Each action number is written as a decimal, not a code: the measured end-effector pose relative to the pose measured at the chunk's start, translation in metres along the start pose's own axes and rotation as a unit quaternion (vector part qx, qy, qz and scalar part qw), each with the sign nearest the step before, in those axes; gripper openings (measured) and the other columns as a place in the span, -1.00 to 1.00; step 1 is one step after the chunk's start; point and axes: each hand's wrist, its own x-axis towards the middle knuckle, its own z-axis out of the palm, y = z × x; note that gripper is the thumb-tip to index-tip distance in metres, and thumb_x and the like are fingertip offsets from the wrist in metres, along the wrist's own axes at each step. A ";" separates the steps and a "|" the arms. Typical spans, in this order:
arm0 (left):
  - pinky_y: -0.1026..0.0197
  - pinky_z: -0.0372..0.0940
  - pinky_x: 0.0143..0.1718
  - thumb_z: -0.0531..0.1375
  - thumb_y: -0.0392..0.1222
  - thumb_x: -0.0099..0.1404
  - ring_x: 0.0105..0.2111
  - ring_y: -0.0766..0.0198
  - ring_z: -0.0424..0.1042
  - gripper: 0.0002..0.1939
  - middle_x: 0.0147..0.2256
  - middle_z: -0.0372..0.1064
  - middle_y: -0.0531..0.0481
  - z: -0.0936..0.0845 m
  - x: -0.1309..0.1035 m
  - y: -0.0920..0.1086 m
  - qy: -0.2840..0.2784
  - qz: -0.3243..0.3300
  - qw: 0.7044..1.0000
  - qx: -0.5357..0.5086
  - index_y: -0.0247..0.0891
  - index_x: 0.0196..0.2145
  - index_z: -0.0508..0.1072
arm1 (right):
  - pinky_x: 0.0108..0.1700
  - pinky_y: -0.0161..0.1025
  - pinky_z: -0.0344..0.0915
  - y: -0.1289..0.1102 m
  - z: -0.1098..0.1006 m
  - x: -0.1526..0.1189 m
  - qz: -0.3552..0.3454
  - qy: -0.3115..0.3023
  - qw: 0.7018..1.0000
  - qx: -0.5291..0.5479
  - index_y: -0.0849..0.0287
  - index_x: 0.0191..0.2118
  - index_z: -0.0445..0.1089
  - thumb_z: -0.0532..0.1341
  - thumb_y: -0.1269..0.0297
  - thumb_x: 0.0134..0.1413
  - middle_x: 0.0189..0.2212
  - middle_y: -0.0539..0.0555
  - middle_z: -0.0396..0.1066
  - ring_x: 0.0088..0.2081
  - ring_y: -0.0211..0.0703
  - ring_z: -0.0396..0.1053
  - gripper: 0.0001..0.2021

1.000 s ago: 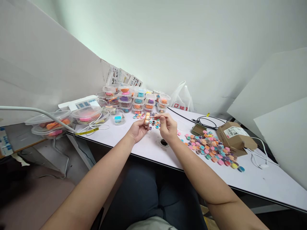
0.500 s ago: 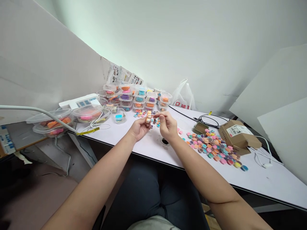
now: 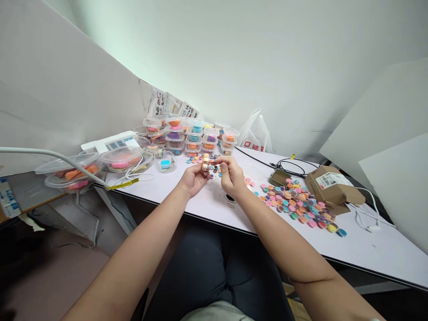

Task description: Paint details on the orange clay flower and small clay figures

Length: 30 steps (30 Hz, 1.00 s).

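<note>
Between the fingertips of my left hand (image 3: 194,179) is a small orange and white figure (image 3: 205,162), held upright above the table. My right hand (image 3: 232,175) is closed in a pinch on a thin stick-like tool, whose tip points left toward the figure. Below my right hand sits a small round container (image 3: 229,198) with dark contents, partly covered by the hand. Small coloured discs lie on the table behind both hands. A larger pile of coloured discs (image 3: 301,203) spreads to the right of my right forearm.
Stacked clear tubs (image 3: 194,139) of coloured clay stand at the back. Wider tubs (image 3: 122,158) and a power strip (image 3: 115,141) are at left. At right are a cardboard box (image 3: 329,187), black cable (image 3: 294,167) and white cable; a plastic bag (image 3: 256,133) stands behind.
The figure has turned slightly in my left hand. My right hand has shifted a little to the left, and the view has moved slightly.
</note>
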 end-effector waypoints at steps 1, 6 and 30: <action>0.30 0.31 -0.41 0.24 -0.43 0.16 -0.55 0.43 0.28 -0.95 -0.51 0.35 0.01 -0.001 0.000 0.000 0.001 -0.001 1.000 -0.001 -0.37 -0.40 0.50 | -0.05 -0.01 0.44 0.001 0.000 0.000 -0.006 0.000 1.000 -0.008 0.07 -0.05 0.38 -0.01 0.25 0.46 -0.20 0.14 0.54 -0.12 -0.06 0.49 -0.78; 0.27 0.31 -0.41 0.24 -0.41 0.19 -0.57 0.42 0.26 -0.96 -0.52 0.35 0.01 -0.003 0.001 0.001 0.006 -0.003 1.000 -0.006 -0.38 -0.37 0.50 | -0.16 -0.05 0.45 0.004 -0.004 -0.001 0.023 0.015 0.999 -0.019 0.10 -0.06 0.37 -0.02 0.20 0.47 -0.23 0.15 0.52 -0.17 -0.06 0.48 -0.76; 0.31 0.31 -0.42 0.27 -0.45 0.12 -0.56 0.45 0.25 -0.91 -0.50 0.35 0.05 -0.003 0.001 0.001 -0.004 0.013 1.000 -0.001 -0.36 -0.38 0.50 | -0.08 0.07 0.44 0.004 0.001 0.001 -0.092 -0.013 0.995 -0.047 0.03 -0.01 0.37 0.00 0.36 0.41 -0.22 0.15 0.53 -0.11 0.02 0.42 -0.77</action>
